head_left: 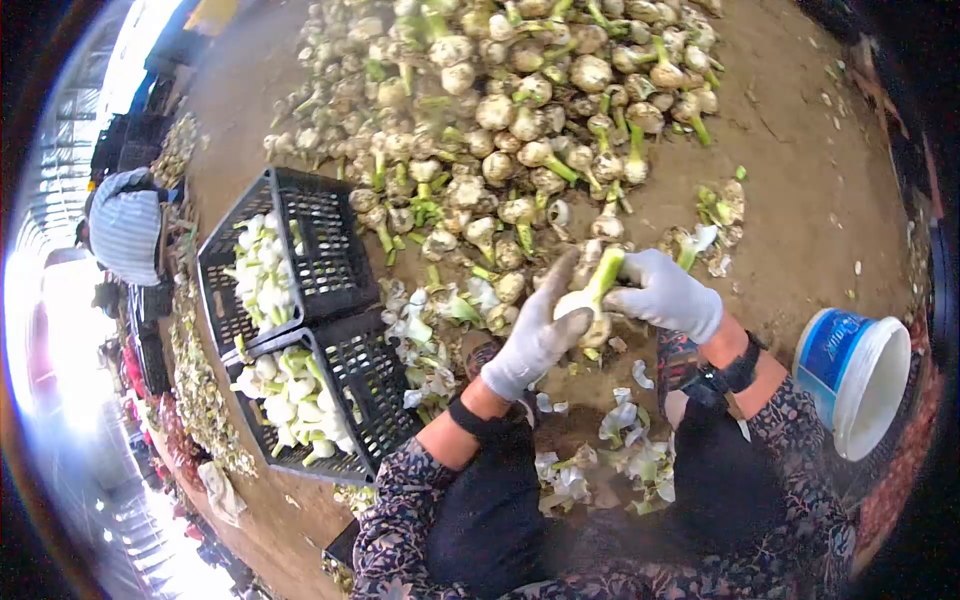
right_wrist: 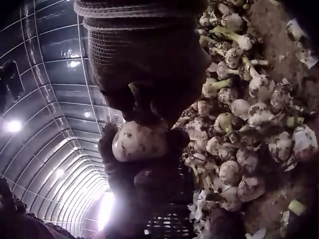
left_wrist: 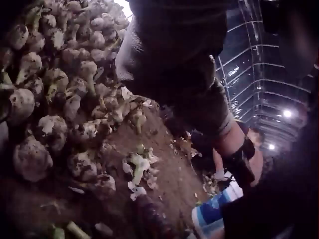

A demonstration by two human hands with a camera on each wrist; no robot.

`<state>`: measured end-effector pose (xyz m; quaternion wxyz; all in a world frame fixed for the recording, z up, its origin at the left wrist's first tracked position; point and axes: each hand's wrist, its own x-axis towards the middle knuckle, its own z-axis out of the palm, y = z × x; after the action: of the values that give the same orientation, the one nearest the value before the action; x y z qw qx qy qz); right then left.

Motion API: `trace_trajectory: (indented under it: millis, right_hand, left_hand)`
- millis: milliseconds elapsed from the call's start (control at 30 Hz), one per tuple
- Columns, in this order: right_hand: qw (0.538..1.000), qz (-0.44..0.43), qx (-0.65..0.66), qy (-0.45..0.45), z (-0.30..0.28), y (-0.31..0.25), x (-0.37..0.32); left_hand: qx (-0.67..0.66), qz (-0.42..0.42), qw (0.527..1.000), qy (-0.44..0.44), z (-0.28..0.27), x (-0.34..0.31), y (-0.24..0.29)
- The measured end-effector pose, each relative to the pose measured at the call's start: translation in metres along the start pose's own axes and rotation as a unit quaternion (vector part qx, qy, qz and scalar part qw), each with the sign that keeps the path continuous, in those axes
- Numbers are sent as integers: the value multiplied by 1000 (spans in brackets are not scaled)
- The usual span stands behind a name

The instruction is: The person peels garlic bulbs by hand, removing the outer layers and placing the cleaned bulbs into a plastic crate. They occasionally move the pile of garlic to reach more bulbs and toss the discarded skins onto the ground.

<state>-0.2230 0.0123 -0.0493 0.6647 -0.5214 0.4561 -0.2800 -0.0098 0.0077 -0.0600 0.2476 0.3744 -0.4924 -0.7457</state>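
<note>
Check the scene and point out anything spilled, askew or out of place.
The crates and bucket look upright. Torn skins lie scattered on the ground between the person's legs, probably just peeling litter. Oddest is what looks like a crumpled pale cloth, lying on the ground past the crates.

The gloves [head_left: 538, 335] are greyish white, the bulb [head_left: 578, 303] between them cream with a bright green stem [head_left: 608, 268], and the sleeves [head_left: 400, 510] dark with a pale pinkish-grey floral pattern. The crates [head_left: 335, 235] are black, holding white bulbs [head_left: 300, 405] with light green stems, beside a brown floor [head_left: 790, 190]. The bucket [head_left: 852, 375] is white with a blue label, and the distant person's top [head_left: 125, 228] is striped pale blue-grey.
</note>
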Motion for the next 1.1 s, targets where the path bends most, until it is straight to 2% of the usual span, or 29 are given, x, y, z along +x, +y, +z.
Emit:
trace_trajectory:
  millis: [33, 67, 100, 167, 267, 300, 333, 400, 433, 467, 500, 533, 567, 633, 667, 700, 733, 767, 800, 833, 900, 933, 967, 1033, 1067, 1100]
  right_hand:
    - [999, -11, 33, 25, 4, 6, -2]
    - [998, -21, 37, 52, 8, 3, -4]
    - [998, -14, 11, 60, 10, 1, -6]
    - [996, 1, -42, 82, 11, -1, -8]
    - [990, 16, -98, 101, 6, -1, -14]
    - [988, 16, -117, 101, 6, 2, -13]
    - [985, -34, -139, 99, 7, 0, -13]
    - [986, -32, -107, 121, 15, -5, -13]
    - [966, -66, -199, 154, 17, -4, -9]
    - [982, -52, -92, 156, 19, -5, -5]
    - [984, -16, -42, 173, 10, 17, -2]
    - [980, 79, 76, 167, 11, 5, 1]
    - [967, 21, 96, 235, 13, 25, 9]
    - [960, -46, 20, 274, 9, 46, 15]
    - [961, -65, -36, 267, 22, 32, 15]
    - [957, -83, -92, 261, 37, 18, 14]
    - [974, -21, -45, 223, 44, 18, 6]
    - [991, 1, -34, 132, 43, 12, 8]
    - [982, -38, -77, 168, 48, 29, 8]
    - [969, -75, -118, 203, 54, 45, 8]
    - [995, 0, 17, 103, 53, 0, 8]
    - [994, 37, 84, 52, 51, -16, 8]
    - [987, 60, 129, 72, 50, -16, 6]
    - [964, 103, 220, 113, 42, -8, -2]
    - [954, 118, 239, 136, 30, 18, -9]
    - [978, 52, 147, 141, 28, 24, -11]
  left_hand:
    - [-48, -17, 999, 4, 5, 2, -1]
    - [-27, 6, 999, 15, 8, 3, -1]
    - [-7, 29, 999, 23, 10, 3, -1]
    - [-19, -6, 1000, 8, 10, -1, -2]
    - [-64, 47, 997, 22, 13, 1, -11]
    - [32, 25, 999, 10, 8, 0, -6]
    - [-64, -55, 995, -50, -1, 3, -7]
    - [-120, -73, 987, -73, -6, 4, -9]
    - [-143, -63, 986, -60, -8, 7, -11]
    - [-165, -48, 984, -43, -8, 8, -12]
    - [-178, -29, 983, -22, -8, 10, -13]
    - [-177, -8, 984, -1, -7, 11, -13]
    - [-164, 20, 986, 24, -5, 12, -13]
    - [-100, 64, 989, 85, -3, 16, -17]
    - [-72, 64, 988, 123, -2, 18, -17]
    - [-77, 30, 984, 160, -3, 18, -16]
    - [-84, -3, 977, 197, -3, 19, -16]
    - [-150, -11, 967, 206, -7, 23, -17]
    - [-373, -26, 912, 165, -12, 23, -13]
    - [-427, -13, 895, 126, -15, 16, -10]
    - [-283, -66, 949, 120, -27, 17, -21]
    - [-222, -12, 969, 105, -26, 13, -19]
    - [-159, 43, 982, 91, -26, 4, -13]
    - [-116, 56, 991, 46, -30, -5, 0]
    - [-137, 12, 990, 17, -34, -6, 6]
    - [-176, -13, 984, 10, -32, -5, 5]
